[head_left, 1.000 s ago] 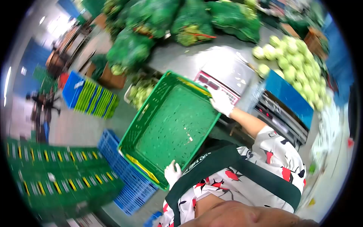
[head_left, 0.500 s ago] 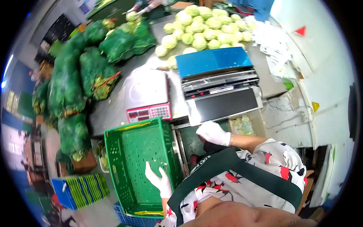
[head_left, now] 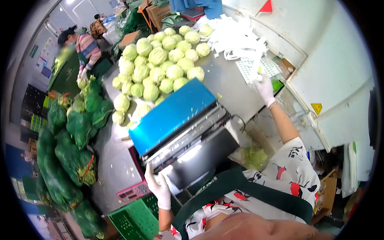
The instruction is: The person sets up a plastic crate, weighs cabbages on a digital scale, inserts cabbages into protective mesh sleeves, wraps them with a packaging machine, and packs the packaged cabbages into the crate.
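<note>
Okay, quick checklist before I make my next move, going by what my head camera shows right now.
1. Right hand at the white plastic: ok, it reaches the pile's near edge.
2. Right fingers closed on a piece: cannot tell; white on white hides the grip.
3. Left hand free: ok, open beside the machine.
4. Machine's black plate without cabbages: ok, none lies on it.
5. Whole crate in view: not ok, the frame's lower edge cuts it off.
6. Scale reading: cannot tell; too blurred.
</note>
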`<state>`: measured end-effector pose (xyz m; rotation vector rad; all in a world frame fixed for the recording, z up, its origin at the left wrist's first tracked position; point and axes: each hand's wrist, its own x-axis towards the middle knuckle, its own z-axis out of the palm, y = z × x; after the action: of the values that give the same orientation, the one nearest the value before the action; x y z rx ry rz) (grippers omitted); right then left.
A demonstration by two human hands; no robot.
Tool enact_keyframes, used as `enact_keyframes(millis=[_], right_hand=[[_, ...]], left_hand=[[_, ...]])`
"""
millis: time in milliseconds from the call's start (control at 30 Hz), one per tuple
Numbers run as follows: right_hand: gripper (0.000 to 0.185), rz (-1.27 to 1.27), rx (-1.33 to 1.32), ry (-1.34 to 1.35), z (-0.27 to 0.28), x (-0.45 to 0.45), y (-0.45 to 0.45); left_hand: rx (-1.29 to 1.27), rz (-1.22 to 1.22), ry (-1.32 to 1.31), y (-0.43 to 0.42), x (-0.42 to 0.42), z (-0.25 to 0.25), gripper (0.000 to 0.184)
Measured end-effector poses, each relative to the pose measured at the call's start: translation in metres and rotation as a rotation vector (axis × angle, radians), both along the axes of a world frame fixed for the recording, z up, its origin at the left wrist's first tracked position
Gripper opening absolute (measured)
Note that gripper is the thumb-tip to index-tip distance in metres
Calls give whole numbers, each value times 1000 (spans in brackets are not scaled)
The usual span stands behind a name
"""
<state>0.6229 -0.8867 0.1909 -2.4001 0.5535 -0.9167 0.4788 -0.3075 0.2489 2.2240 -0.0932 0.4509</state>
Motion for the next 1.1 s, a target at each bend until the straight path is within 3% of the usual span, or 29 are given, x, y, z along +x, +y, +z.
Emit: enact_keyframes(millis=[33, 67, 100, 133, 200, 300, 433, 567, 700, 867, 933, 1000, 1067, 1100], right_hand=[[56, -28, 26, -23, 7, 22, -29], [58, -142, -38, 125, 7, 42, -61], [61, -170, -167, -5, -11, 74, -107], [68, -107, -31, -35, -30, 94, -153], [74, -457, -178, 89, -29, 139, -201], [76, -631, 153, 288, -7, 186, -251], [75, -695, 247, 192, -47, 240, -327], [73, -559, 357, -17, -101, 285, -384], [72, -192, 529, -111, -151, 352, -400], [49, 248, 716, 211, -154, 423, -269], [34, 391, 242, 384, -189, 437, -221], [35, 496, -198, 398, -219, 422, -158], [34, 492, -857, 352, -143, 362, -89], [37, 496, -790, 393, -137, 344, -84]], left_hand=[[-23, -70, -11, -18, 31, 0, 54], [15, -117, 15, -35, 61, 4, 54], [49, -157, 43, -55, 92, 8, 54], [181, -217, 0, -69, 122, 4, 54], [288, -298, 7, -107, 176, 3, 54], [461, -431, 28, -153, 250, -11, 54], [544, -565, 13, -190, 312, -33, 56], [422, -496, 153, -192, 350, -50, 55], [443, -286, 142, -171, 407, -93, 66], [563, -279, 119, -210, 482, -92, 89], [629, -298, 129, -229, 506, -96, 99], [699, -314, 161, -241, 525, -100, 107], [809, -335, 279, -247, 534, -98, 110], [864, -340, 340, -247, 536, -97, 111]])
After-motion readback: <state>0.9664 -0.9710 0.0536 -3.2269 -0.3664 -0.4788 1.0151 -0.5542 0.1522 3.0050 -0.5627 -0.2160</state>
